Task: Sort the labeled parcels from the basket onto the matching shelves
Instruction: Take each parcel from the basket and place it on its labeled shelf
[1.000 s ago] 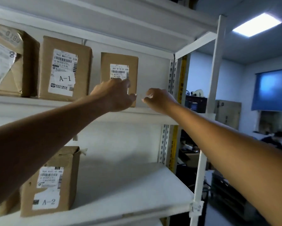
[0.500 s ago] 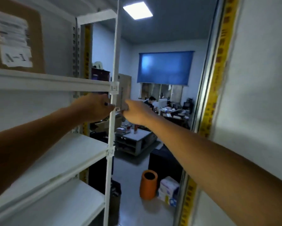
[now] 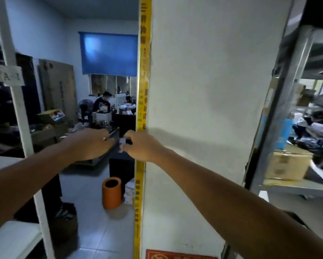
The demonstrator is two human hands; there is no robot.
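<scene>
Both my arms reach forward at mid-height with nothing in either hand. My left hand [image 3: 93, 143] shows its back, fingers relaxed and extended. My right hand [image 3: 142, 145] is just to its right with the fingers curled in. At the far left stands the white shelf unit's post [image 3: 16, 113], carrying a paper tag marked A-1 [image 3: 12, 76]. Two of its white shelf boards [image 3: 1, 162] show below the tag. No labeled parcel and no basket is in view.
A white pillar [image 3: 203, 109] with a yellow tape strip [image 3: 142, 81] fills the middle. To the right, a metal rack [image 3: 280, 113] holds a cardboard box [image 3: 287, 165] and clutter. An orange cylinder [image 3: 112, 195] stands on the tiled floor. A person [image 3: 102, 103] sits at a far desk.
The view has swung right, away from the A-1 shelf and its parcels, to the pillar and the room behind. Both hands left the shelf and stay empty in front of me.
</scene>
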